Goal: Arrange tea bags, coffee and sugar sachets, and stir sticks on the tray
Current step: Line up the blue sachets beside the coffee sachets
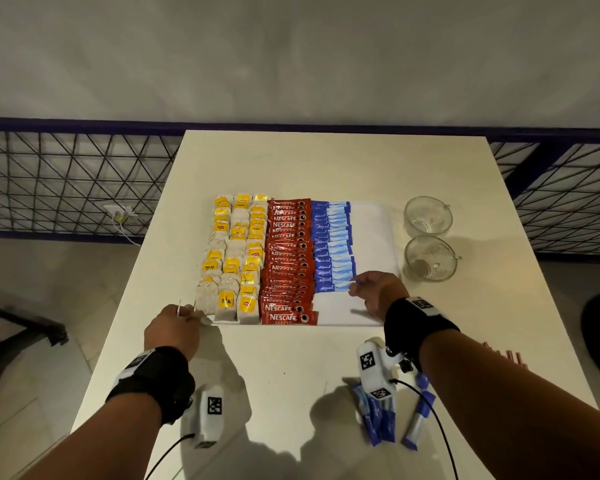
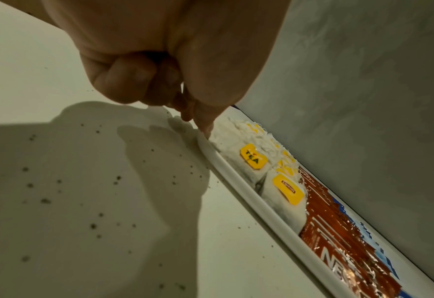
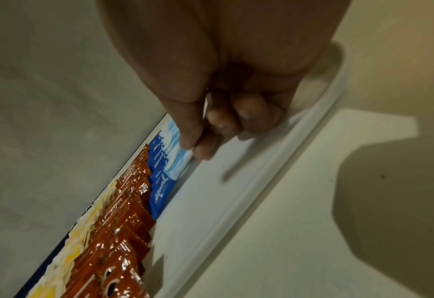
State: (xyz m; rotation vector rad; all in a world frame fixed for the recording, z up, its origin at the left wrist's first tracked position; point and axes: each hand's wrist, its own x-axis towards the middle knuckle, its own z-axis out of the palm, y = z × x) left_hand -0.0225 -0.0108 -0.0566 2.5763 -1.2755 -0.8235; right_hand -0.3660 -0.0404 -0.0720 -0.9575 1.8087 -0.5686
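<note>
Tray (image 1: 368,306), white, rectangular, set mid-table (image 1: 326,161) — holds three columns from left to right.

Tea bags (image 1: 234,252): white pouches with yellow tags, in three rough rows filling the left part of the tray.

Coffee sachets (image 1: 286,258): red Nescafe sticks, overlapped in one column from far edge to near edge, just beside the tea bags.

Sugar sachets (image 1: 329,245): blue "equal" packets, overlapped in one column beside the coffee; the column stops short of the tray's near edge. The right part of the tray is bare white.

Right hand (image 1: 378,294): over the tray's near right area, thumb and forefinger pinching the pale end of the nearest sugar sachet (image 3: 171,167), other fingers curled under.

Left hand (image 1: 174,329): at the tray's near left corner, fingers curled into a fist; fingertips touch the rim (image 2: 236,181) next to the nearest tea bag. Thin pale sticks rise from this hand in the head view — what they are cannot be told.

Spare sachets (image 1: 385,420): several blue ones loose on the table near the right forearm.

Cups (image 1: 428,237): two clear glass ones, on the table right of the tray.

Stir sticks (image 1: 506,356): reddish, at the table's right edge, partly hidden by the right arm.
</note>
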